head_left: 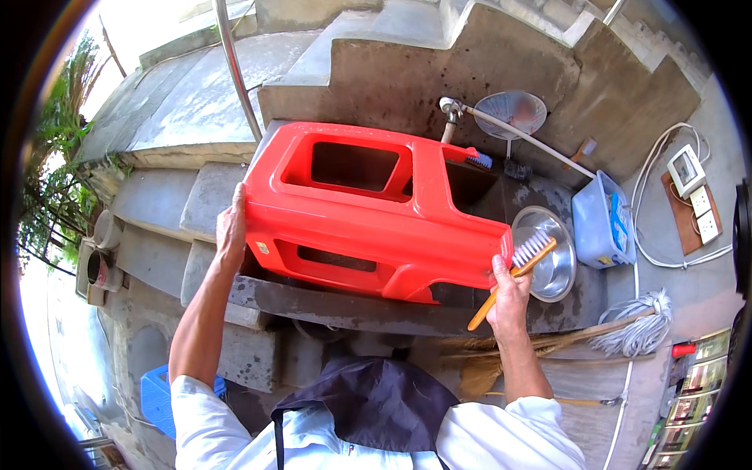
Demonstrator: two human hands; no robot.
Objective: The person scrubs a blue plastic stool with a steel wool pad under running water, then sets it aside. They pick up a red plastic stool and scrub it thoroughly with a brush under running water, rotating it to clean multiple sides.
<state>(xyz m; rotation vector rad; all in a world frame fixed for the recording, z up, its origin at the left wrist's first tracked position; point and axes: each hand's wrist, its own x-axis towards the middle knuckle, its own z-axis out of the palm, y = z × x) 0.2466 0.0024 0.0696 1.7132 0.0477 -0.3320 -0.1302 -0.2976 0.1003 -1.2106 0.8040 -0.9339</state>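
Note:
A large red plastic shell (337, 219) with window-like openings, like the body of a toy car, rests tilted across a dark stone sink (345, 309). My left hand (232, 225) grips its left edge, thumb on top and the other fingers hidden behind the rim. At its right end, my right hand (509, 296) is closed around a scrubbing brush (484, 309) with a wooden handle and white bristles, the bristles pointing up. That hand also meets the shell's right edge; whether it bears any of the weight I cannot tell.
Beyond my right hand sits a round steel basin (558, 266), with a pale blue tub (599, 227) beside it. A tap (450, 110) and a blue-bristled brush (479, 160) are behind the shell. A mop (638, 321) lies right; concrete steps (157, 188) rise left.

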